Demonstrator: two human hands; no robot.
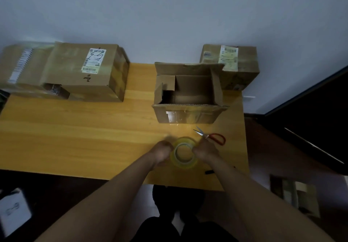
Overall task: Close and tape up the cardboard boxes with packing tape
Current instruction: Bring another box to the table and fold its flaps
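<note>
Gripping a clear yellowish roll of packing tape (184, 154) between them, the left hand (161, 152) and right hand (205, 150) curl their fingers round its opposite sides above the wooden table (75, 138). Just beyond stands the open brown cardboard box (188, 95), with red-handled scissors (211, 135) between.

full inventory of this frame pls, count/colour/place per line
open brown cardboard box: 1, table centre-right, flaps up
closed brown cardboard boxes with labels: 2, back left and back right
flattened brown cardboard: 1, far left, blurred
clear yellowish packing tape roll: 1, front of table, between hands
red-handled scissors: 1, right of tape
light wooden table: 1
left hand: grips tape roll
right hand: grips tape roll
</note>
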